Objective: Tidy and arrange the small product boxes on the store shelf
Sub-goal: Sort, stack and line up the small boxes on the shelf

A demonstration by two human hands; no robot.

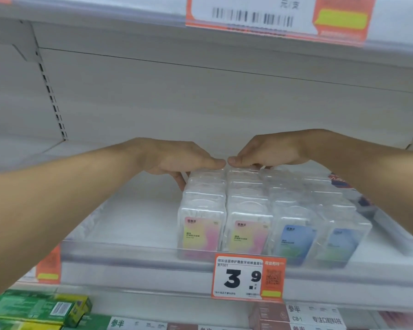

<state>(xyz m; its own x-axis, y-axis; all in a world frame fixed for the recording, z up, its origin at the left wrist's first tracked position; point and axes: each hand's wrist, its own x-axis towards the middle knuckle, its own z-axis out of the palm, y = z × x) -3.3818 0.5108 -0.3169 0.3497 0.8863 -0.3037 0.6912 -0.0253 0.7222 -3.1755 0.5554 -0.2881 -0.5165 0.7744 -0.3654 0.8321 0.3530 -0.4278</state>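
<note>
While green cartons point(37, 307) lie on the lower tier nearest the viewer, an orange-and-white price tag reading 3.9 point(248, 277) hangs on the clear plastic lip of the white store shelf point(129, 253). Behind the lip stand four rows of small transparent product boxes point(248, 210), two fronted pink-yellow, two blue. At the rows' far end, the left hand point(177, 158) curls round the back of the leftmost row, fingers seemingly touching its side, though blur limits certainty; the right hand point(267, 153) rests bent over the rear boxes. Uneven pulling could skew a row or topple the light boxes forward.
</note>
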